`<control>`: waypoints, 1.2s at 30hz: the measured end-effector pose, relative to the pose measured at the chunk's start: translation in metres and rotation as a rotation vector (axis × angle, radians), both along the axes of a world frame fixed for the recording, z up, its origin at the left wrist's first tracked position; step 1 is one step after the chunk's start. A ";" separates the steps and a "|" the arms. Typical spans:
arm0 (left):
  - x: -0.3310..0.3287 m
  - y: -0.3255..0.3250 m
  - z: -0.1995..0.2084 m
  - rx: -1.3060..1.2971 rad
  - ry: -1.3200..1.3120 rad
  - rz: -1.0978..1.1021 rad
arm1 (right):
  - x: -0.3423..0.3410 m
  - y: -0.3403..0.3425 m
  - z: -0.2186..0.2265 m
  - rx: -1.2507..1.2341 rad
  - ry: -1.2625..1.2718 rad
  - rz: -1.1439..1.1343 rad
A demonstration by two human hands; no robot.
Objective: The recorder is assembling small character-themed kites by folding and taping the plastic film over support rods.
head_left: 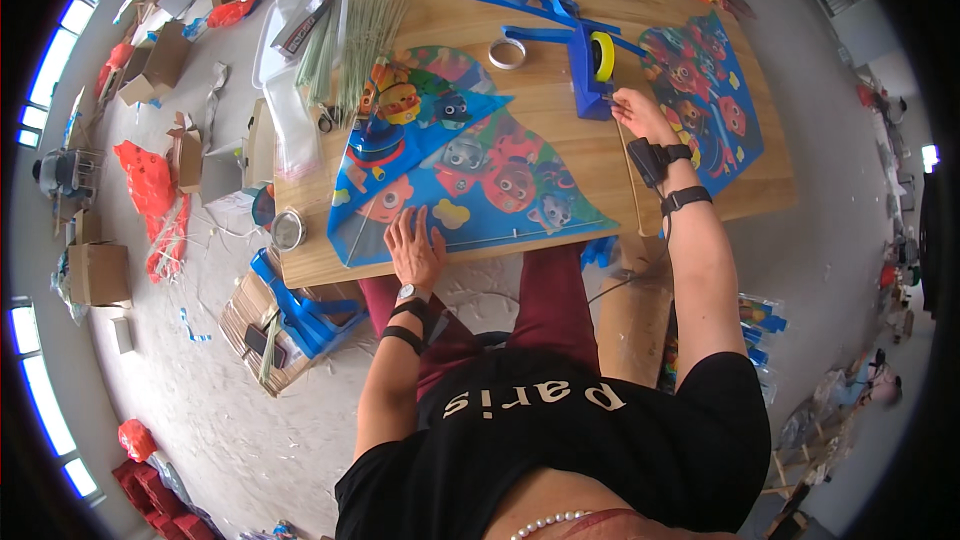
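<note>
My left hand [414, 248] lies flat, fingers spread, on a blue kite sheet [465, 225] printed with cartoon animals, near the table's front edge. One corner of the sheet is folded over, and a thin pale rod runs along its lower edge. My right hand [640, 112] is at the near end of a blue tape dispenser [585, 70] that holds a yellow tape roll [602, 56]. Its fingertips are pinched together there; whatever is between them is too small to make out. A second printed kite sheet [735, 120] lies right of that hand.
Thin pale sticks [370, 30] and a clear plastic bin [290, 15] occupy the table's far left. A white tape roll [507, 53] and blue strips [530, 0] lie behind the sheets. Another roll [288, 230] sits at the left edge. Cardboard boxes [98, 274] stand on the littered floor.
</note>
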State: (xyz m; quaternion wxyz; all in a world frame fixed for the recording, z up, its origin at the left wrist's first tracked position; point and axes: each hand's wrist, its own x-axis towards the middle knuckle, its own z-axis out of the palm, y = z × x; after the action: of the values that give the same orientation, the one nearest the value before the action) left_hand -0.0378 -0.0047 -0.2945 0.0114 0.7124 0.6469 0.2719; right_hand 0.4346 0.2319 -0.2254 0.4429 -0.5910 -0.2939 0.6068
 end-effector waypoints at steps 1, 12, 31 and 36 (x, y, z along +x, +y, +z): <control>-0.001 -0.001 0.000 -0.003 0.001 0.004 | -0.003 0.001 -0.001 -0.013 -0.045 -0.002; -0.001 0.000 0.003 0.001 -0.001 -0.003 | -0.012 -0.007 -0.008 -0.135 -0.255 -0.029; -0.003 -0.003 0.005 -0.026 -0.029 -0.002 | -0.105 -0.165 -0.025 0.039 0.158 0.092; 0.003 -0.008 0.009 0.006 -0.152 -0.063 | -0.148 -0.217 -0.024 0.061 0.150 0.141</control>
State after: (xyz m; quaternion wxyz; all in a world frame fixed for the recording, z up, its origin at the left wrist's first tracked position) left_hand -0.0350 -0.0124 -0.2852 0.0670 0.7097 0.6208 0.3264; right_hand 0.2870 0.0154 -0.2496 0.4376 -0.5081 -0.3191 0.6697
